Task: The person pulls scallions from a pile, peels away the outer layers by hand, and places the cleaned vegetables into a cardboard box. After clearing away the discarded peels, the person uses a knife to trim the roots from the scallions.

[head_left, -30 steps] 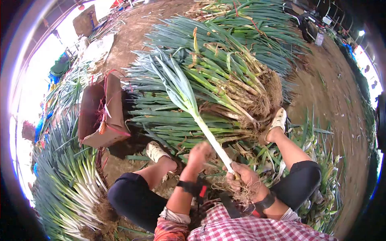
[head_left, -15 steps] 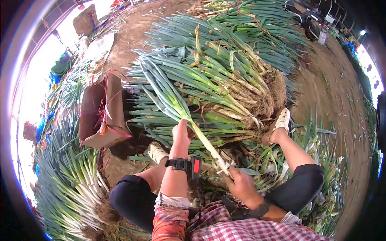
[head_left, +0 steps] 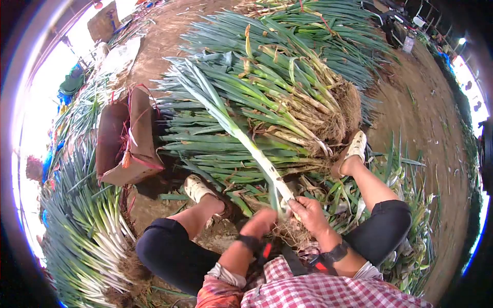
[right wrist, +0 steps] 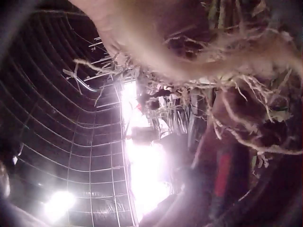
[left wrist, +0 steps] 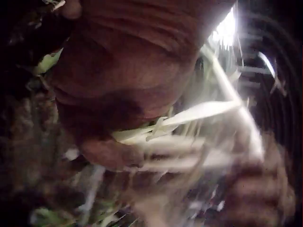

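A long green onion (head_left: 255,150) slants across the lap, its white stem toward me and its leaves over the heap. My right hand (head_left: 310,214) grips it at the root end. Shaggy roots (head_left: 294,232) hang below that hand, and they fill much of the right wrist view. Close beside the root end is my left hand (head_left: 261,222), blurred by motion. In the left wrist view, the thumb and finger of my left hand (left wrist: 123,66) pinch a pale strip of onion skin (left wrist: 203,111) alongside the stem.
A heap of green onions (head_left: 287,97) lies ahead, roots to the right. Whiter-stemmed onions (head_left: 97,241) are piled at left, near a cardboard box (head_left: 141,138) with red ties. Stripped leaves (head_left: 405,220) cover the ground by the right knee. Both feet flank the work.
My left hand went up to the stem below the leaves, then came back down to the root end, where it now holds a strip. The right hand keeps the root end.
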A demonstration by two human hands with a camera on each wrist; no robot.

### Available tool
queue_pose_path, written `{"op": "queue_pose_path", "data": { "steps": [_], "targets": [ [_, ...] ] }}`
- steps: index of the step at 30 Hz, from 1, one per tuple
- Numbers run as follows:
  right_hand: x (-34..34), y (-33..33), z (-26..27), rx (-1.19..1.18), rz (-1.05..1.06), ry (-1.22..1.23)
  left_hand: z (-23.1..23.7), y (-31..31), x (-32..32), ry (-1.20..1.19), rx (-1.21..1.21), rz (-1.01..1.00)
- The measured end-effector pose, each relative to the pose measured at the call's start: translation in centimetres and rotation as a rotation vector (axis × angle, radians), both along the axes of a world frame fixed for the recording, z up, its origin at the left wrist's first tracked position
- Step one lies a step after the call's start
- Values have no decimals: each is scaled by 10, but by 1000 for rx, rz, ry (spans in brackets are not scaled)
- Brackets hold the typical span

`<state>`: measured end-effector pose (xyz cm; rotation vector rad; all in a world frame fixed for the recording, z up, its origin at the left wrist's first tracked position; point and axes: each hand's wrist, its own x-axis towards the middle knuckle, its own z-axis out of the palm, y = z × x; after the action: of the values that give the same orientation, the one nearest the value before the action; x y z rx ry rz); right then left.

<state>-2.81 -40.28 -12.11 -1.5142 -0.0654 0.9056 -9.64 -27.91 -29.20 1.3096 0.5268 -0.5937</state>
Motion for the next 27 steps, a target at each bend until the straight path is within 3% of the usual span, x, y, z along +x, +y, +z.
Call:
{"op": "queue_pose_path", "data": {
  "steps": [1, 2, 4, 6, 8, 10, 12, 14, 16, 18, 21, 27],
  "targets": [
    [2, 1, 2, 1, -19, 25, -20, -27, -24, 119, -142, 11],
    [4, 2, 3, 2, -36, 50, -61, -59, -47, -396, -266, -48],
    [5, 1, 5, -1, 24, 39, 22, -37, -31, 43, -560, 149],
    [-2, -2, -5, -114, 54, -134, 42, 18, 4, -143, 609, -449],
    [-9, -1, -12, -241, 140, -372, 2, 61, 22, -160, 238, 367],
    [-17, 4, -5, -324, 130, -790, 85, 76, 42, -198, -368, 944],
    [-20, 7, 4, -437, 178, -889, 118, 89, 53, -292, -480, 1001],
    [-25, 9, 10, -554, 225, -984, 109, 100, 59, -296, -392, 963],
    [-25, 8, 14, -593, 273, -1057, 106, 101, 68, -111, 96, 888],
    [-25, 7, 10, -596, 268, -1067, 104, 101, 74, -115, 139, 913],
    [-25, 7, 7, -629, 301, -1074, 110, 105, 74, 2, 510, 708],
    [-26, 8, 0, -643, 306, -1067, 108, 106, 72, 85, 568, 633]
  ]
}}
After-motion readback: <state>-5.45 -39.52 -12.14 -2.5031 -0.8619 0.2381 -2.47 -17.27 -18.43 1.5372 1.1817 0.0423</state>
